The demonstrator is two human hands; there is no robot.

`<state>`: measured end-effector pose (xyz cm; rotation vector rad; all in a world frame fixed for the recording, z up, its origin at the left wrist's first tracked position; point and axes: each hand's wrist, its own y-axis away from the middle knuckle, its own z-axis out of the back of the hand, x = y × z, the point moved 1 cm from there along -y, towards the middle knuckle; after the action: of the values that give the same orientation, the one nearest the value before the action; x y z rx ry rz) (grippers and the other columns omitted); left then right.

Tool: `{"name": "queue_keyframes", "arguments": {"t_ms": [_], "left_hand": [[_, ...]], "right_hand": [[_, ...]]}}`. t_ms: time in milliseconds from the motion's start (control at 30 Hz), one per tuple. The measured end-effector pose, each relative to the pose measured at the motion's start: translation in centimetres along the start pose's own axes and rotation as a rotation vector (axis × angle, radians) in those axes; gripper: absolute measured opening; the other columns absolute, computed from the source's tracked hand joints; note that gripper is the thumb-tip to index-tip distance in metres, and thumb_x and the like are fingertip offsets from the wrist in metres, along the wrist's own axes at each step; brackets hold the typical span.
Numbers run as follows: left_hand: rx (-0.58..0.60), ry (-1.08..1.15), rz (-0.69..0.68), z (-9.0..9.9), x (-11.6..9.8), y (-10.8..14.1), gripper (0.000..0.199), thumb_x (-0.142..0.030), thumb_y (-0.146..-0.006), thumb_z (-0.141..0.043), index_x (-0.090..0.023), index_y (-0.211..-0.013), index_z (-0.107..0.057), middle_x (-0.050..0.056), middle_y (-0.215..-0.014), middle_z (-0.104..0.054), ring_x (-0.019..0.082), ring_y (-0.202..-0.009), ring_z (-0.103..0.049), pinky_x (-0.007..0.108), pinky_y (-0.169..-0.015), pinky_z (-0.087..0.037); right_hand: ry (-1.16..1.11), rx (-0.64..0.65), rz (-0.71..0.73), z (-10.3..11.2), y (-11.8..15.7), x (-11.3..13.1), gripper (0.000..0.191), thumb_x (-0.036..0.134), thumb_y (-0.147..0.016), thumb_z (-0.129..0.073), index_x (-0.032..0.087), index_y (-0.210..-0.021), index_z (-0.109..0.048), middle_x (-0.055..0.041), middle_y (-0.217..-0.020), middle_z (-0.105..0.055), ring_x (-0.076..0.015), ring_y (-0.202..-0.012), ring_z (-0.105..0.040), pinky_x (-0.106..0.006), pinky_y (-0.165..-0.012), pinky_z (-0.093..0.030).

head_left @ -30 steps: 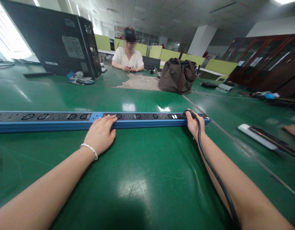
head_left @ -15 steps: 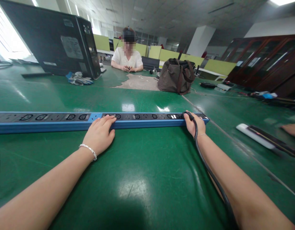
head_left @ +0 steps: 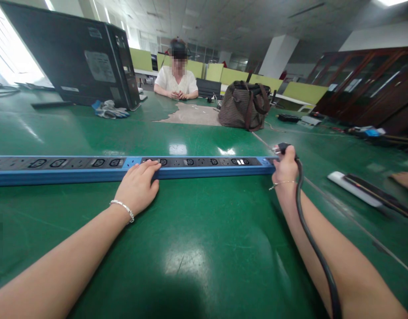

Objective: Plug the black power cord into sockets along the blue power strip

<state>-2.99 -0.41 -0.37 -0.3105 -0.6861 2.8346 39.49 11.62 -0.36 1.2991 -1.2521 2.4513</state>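
Lengthwise, the strip point(head_left: 197, 172) runs left to right beneath the unclenched left hand point(head_left: 136, 185), while the right hand point(head_left: 285, 168) grips the plug point(head_left: 283, 147), prongs point(head_left: 275, 150) leftward.

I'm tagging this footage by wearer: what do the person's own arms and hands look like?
The left hand and right hand are ungloved; no sleeves show. The left wears a chunky, pale bracelet, the right a thinner bracelet.

Long blue power strip point(head_left: 204, 172) — flat; black plug point(head_left: 284, 147) — unplugged.
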Motion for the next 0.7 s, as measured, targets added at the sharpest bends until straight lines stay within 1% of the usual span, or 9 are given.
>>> {"name": "queue_keyframes", "arguments": {"t_ms": [100,200,300,400,467,533,700], "left_hand": [[-0.004,-0.006,-0.003,-0.1,0.1,0.0,0.045,-0.026,-0.083,-0.039,-0.013,-0.124,-0.053,0.012,-0.131,-0.055,0.024,-0.126,-0.046,0.044,-0.11,-0.03],[-0.007,0.002,-0.001,-0.2,0.2,0.0,0.045,-0.026,-0.082,-0.039,-0.015,-0.124,-0.052,0.011,-0.132,-0.055,0.024,-0.126,-0.045,0.045,-0.11,-0.03],[-0.001,0.0,-0.002,-0.2,0.2,0.0,0.046,-0.026,-0.082,-0.04,-0.014,-0.125,-0.052,0.011,-0.132,-0.055,0.024,-0.126,-0.045,0.044,-0.11,-0.03],[0.006,-0.01,-0.004,-0.1,0.1,0.0,0.046,-0.026,-0.083,-0.04,-0.013,-0.125,-0.052,0.012,-0.132,-0.055,0.024,-0.127,-0.045,0.043,-0.111,-0.029],[0.004,-0.008,-0.008,-0.1,0.1,0.0,0.046,-0.026,-0.083,-0.04,-0.013,-0.125,-0.052,0.012,-0.132,-0.055,0.024,-0.127,-0.045,0.043,-0.111,-0.029],[-0.002,0.001,-0.008,-0.1,0.1,0.0,0.046,-0.026,-0.082,-0.04,-0.014,-0.125,-0.052,0.012,-0.132,-0.054,0.024,-0.127,-0.045,0.045,-0.11,-0.03],[-0.006,0.012,-0.001,-0.1,0.1,0.1,0.047,-0.025,-0.081,-0.04,-0.016,-0.126,-0.052,0.011,-0.133,-0.054,0.025,-0.127,-0.045,0.046,-0.11,-0.03]], "right_hand": [[0.012,-0.157,-0.079,0.9,-0.5,-0.7,0.065,0.061,-0.086,-0.032,0.01,-0.11,-0.065,-0.0124,-0.101,-0.069,-0.0266,-0.094,-0.064,-0.04,-0.082,-0.051],[0.043,-0.188,-0.081,1.5,-0.4,-1.3,0.06,0.06,-0.084,-0.04,0.01,-0.101,-0.068,-0.0118,-0.094,-0.07,-0.0271,-0.089,-0.066,-0.041,-0.082,-0.051],[0.067,-0.119,-0.046,1.5,-0.4,-1.7,0.056,0.059,-0.083,-0.042,0.012,-0.099,-0.069,-0.0098,-0.093,-0.071,-0.0268,-0.092,-0.066,-0.042,-0.085,-0.05],[0.148,0.042,0.008,1.4,-0.4,-1.9,0.051,0.057,-0.081,-0.046,0.017,-0.101,-0.07,-0.0088,-0.098,-0.072,-0.0272,-0.1,-0.064,-0.042,-0.091,-0.046],[0.221,0.118,0.028,1.4,-0.5,-1.8,0.049,0.057,-0.081,-0.045,0.019,-0.1,-0.07,-0.0087,-0.098,-0.072,-0.0281,-0.102,-0.063,-0.044,-0.093,-0.044],[0.264,0.144,0.02,1.4,-0.5,-1.8,0.051,0.057,-0.082,-0.042,0.019,-0.099,-0.071,-0.0089,-0.097,-0.072,-0.0289,-0.101,-0.063,-0.044,-0.092,-0.045],[0.27,0.147,0.007,1.4,-0.6,-2.0,0.051,0.058,-0.082,-0.042,0.018,-0.095,-0.071,-0.008,-0.092,-0.072,-0.0285,-0.096,-0.064,-0.043,-0.088,-0.047]]}}
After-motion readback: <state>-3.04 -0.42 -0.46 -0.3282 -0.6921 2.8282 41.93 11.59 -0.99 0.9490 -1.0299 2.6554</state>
